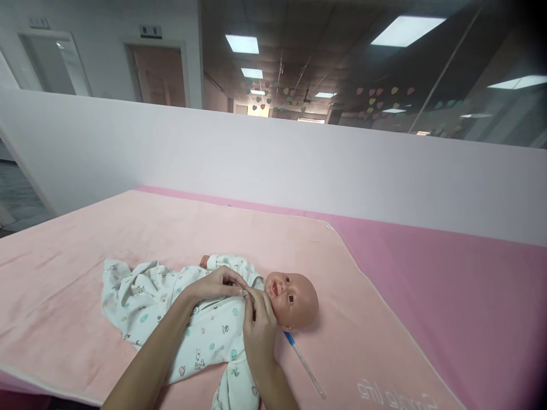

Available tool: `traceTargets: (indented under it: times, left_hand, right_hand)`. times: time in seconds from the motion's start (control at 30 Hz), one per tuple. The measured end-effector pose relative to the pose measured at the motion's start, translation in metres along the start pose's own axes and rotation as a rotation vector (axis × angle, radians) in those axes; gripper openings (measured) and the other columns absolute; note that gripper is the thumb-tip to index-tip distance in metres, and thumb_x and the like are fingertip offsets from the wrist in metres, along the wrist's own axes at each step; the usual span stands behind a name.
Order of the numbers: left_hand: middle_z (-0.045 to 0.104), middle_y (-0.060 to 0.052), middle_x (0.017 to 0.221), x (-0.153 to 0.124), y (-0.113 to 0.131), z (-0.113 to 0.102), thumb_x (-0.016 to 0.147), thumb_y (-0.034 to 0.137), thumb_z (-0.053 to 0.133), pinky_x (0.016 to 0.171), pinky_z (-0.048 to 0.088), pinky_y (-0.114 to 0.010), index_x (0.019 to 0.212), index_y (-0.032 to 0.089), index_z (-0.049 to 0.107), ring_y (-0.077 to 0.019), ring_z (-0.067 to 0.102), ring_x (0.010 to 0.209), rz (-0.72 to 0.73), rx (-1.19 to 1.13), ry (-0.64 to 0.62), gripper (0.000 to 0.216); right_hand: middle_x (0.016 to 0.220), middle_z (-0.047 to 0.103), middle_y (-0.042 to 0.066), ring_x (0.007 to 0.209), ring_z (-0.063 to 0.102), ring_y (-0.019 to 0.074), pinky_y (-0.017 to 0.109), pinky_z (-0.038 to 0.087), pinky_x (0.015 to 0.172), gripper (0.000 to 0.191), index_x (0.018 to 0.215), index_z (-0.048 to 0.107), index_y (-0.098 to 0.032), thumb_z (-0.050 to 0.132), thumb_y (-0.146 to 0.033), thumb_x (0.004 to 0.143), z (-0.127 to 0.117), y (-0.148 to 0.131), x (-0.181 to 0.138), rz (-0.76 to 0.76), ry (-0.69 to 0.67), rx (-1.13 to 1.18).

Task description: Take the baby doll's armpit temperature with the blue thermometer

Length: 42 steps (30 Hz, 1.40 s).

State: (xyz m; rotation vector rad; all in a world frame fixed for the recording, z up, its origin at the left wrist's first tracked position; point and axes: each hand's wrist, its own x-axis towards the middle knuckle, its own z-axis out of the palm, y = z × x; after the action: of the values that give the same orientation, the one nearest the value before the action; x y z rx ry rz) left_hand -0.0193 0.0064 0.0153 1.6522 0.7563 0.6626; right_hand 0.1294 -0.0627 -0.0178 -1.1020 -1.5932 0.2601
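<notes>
A baby doll (pixel 302 299) lies on its back with its head to the right, dressed in a white baby romper (pixel 213 336) with small green and grey prints. My left hand (pixel 220 285) comes in over the doll's chest, its fingers pinched on the romper's neckline. Just right of it, my right hand (pixel 260 319) also pinches the neckline, thumb and fingers together below the doll's chin. The fingertips of both hands meet there, and the bit of cloth between them is mostly hidden. The romper's leg part lies crumpled at the left.
A thin clear stick with a blue end (pixel 304 363) lies beside the doll's head. Beneath everything spreads a pale pink blanket (pixel 376 341) over a darker pink mat (pixel 470 285). A white partition (pixel 299 165) rises behind, with windows and doors beyond.
</notes>
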Motion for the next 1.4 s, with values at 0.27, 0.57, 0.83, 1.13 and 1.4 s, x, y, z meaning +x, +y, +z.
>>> traceTargets:
  times: [0.27, 0.57, 0.83, 1.13, 1.4]
  left_hand:
    - [0.066, -0.006, 0.077, -0.004, 0.005, 0.0, 0.074, 0.032, 0.064, 0.06, 0.04, -0.021, 0.092, 0.012, 0.071, -0.012, 0.053, 0.068, 0.014, 0.06, -0.025, 0.028]
    - [0.066, -0.007, 0.088, -0.001, -0.002, -0.002, 0.075, 0.027, 0.063, 0.074, 0.044, -0.023, 0.088, 0.013, 0.068, -0.0145, 0.057, 0.082, 0.086, 0.048, -0.045, 0.02]
    - [0.061, -0.003, 0.076, -0.002, -0.001, -0.001, 0.077, 0.032, 0.06, 0.066, 0.04, -0.021, 0.088, 0.013, 0.065, -0.0109, 0.052, 0.071, 0.06, 0.104, -0.044, 0.023]
    - [0.059, -0.002, 0.079, -0.003, 0.006, 0.002, 0.073, 0.026, 0.063, 0.07, 0.041, -0.022, 0.085, 0.014, 0.058, -0.0114, 0.054, 0.076, 0.072, -0.023, -0.036, 0.018]
    - [0.057, -0.002, 0.071, -0.011, 0.002, 0.009, 0.076, 0.037, 0.059, 0.058, 0.037, -0.02, 0.083, 0.012, 0.061, -0.0096, 0.049, 0.064, 0.066, 0.139, 0.273, 0.025]
  right_hand:
    - [0.088, 0.064, 0.005, 0.086, 0.058, 0.0157, 0.029, 0.048, 0.079, 0.022, 0.096, 0.061, -0.02, 0.039, -0.022, 0.091, 0.001, 0.0, -0.002, -0.006, -0.005, -0.02]
    - [0.089, 0.065, 0.005, 0.085, 0.059, 0.0146, 0.025, 0.048, 0.074, 0.023, 0.096, 0.061, -0.019, 0.04, -0.022, 0.09, 0.003, 0.003, -0.003, -0.01, 0.019, -0.031]
    - [0.086, 0.064, 0.005, 0.082, 0.058, 0.0143, 0.025, 0.047, 0.071, 0.02, 0.094, 0.061, -0.019, 0.042, -0.022, 0.09, 0.004, 0.002, -0.003, -0.024, 0.047, -0.035]
    - [0.087, 0.061, 0.006, 0.074, 0.057, 0.0131, 0.024, 0.046, 0.065, 0.018, 0.094, 0.059, -0.017, 0.043, -0.022, 0.088, 0.004, 0.003, -0.003, 0.019, 0.046, -0.021]
    - [0.096, 0.06, 0.007, 0.088, 0.058, 0.0159, 0.026, 0.047, 0.073, 0.021, 0.095, 0.06, -0.018, 0.04, -0.021, 0.089, 0.005, 0.003, -0.004, -0.013, 0.001, -0.113]
